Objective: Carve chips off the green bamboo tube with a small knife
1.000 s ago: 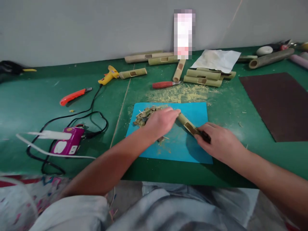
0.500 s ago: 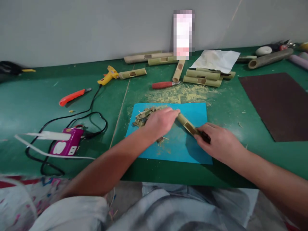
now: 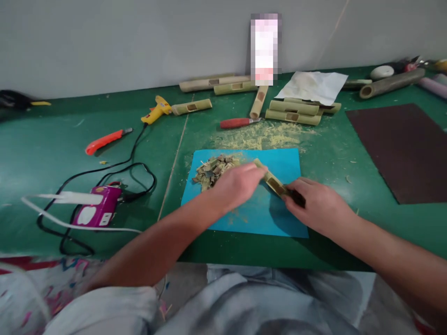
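A short bamboo tube (image 3: pixel 275 185) with a rectangular window cut in its side slants over a blue sheet (image 3: pixel 286 160). My right hand (image 3: pixel 316 204) is closed round its near end, where something dark shows under the fingers. My left hand (image 3: pixel 246 182) is closed at the tube just below its far end, thumb and fingers together against it; the fingertips are partly hidden. Beside my left hand lies a heap of bamboo chips (image 3: pixel 213 168) on the sheet, partly covered by that wrist.
Several cut bamboo tubes (image 3: pixel 291 117) lie at the back near a red-handled knife (image 3: pixel 237 123) and pale shavings. At left are an orange utility knife (image 3: pixel 104 142), a yellow glue gun (image 3: pixel 156 110) and a purple power adapter (image 3: pixel 99 204) with cords. A dark brown sheet (image 3: pixel 401 153) lies right.
My left hand has shifted slightly right and down along the tube, so its far end now shows above the fingers. My right hand has stayed in place.
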Motion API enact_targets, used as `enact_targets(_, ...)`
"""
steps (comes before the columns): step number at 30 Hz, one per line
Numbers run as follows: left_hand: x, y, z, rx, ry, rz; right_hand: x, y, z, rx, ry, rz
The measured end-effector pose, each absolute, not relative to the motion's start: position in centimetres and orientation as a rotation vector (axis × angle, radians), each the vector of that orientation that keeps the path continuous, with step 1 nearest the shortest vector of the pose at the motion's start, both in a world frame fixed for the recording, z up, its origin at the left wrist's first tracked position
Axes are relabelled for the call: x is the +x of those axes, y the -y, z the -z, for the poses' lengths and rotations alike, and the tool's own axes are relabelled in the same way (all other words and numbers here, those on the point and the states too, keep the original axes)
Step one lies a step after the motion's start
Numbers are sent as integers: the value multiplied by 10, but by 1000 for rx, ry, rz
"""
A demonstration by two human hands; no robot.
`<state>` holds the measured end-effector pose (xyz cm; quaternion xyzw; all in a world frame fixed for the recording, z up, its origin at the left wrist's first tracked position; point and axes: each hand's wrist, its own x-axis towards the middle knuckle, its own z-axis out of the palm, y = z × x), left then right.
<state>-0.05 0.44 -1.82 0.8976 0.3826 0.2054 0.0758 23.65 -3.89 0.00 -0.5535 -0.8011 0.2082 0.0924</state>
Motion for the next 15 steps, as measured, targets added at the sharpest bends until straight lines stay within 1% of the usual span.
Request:
enact_targets(3, -1, -6, 18, 2687, -1245, -635, 237, 39, 1, -1642, 2370, -594)
enact_targets(7, -1, -6, 18, 2676, -1147, -603, 237, 39, 1, -1623, 2388, -601)
enact_targets(11, -1, -6, 17, 2688, -1269, -673, 237, 39, 1, -1633, 2374, -561)
enact_targets(15, 0, -4, 16, 2706, -1185, -611, 236, 39, 0, -1625, 2393, -591)
